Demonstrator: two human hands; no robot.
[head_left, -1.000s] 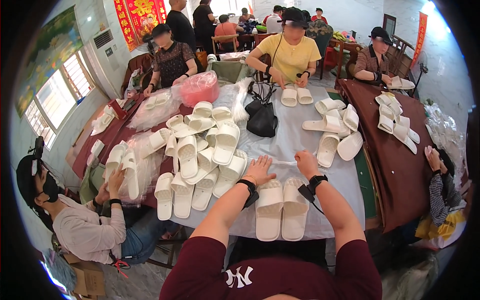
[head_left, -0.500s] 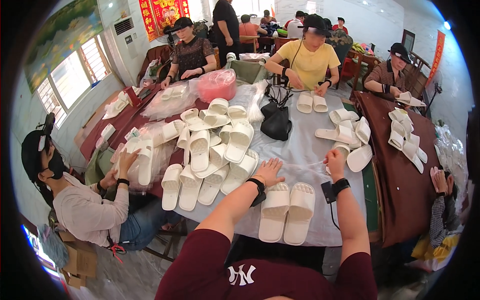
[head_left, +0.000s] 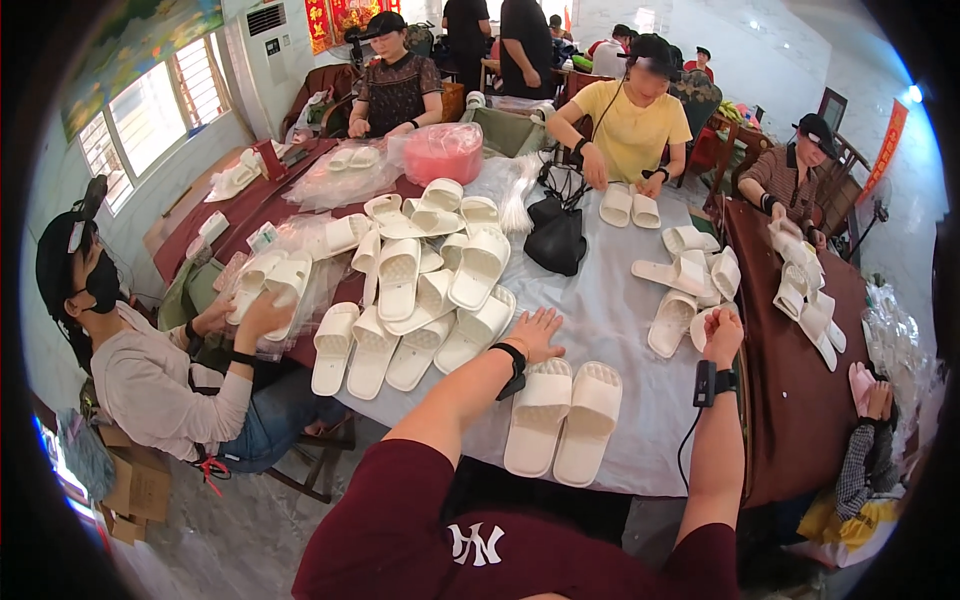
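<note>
My left hand [head_left: 537, 334] lies with its fingers spread on the grey plastic sheet, just beyond a pair of white slippers [head_left: 590, 415] set side by side, toes away from me. My right hand [head_left: 721, 336] is raised at the right edge of the table, its fingers closed. Whatever sits between those fingers is too small to make out. Behind that hand is a loose cluster of white slippers [head_left: 690, 272]. Left of my left hand spreads a large heap of white slippers [head_left: 435, 300].
A black bag [head_left: 556, 236] and a bundle of white strands [head_left: 519, 195] lie mid-table. Beyond stands a pink-red roll in plastic [head_left: 440, 155]. Co-workers sit around, one in yellow [head_left: 635, 125] and one at left [head_left: 160, 385] holding slippers. A brown-covered table [head_left: 790, 400] adjoins on the right.
My right hand has moved right and slightly outward, away from the pair of slippers. My left hand stays spread on the sheet. The view has shifted a little.
</note>
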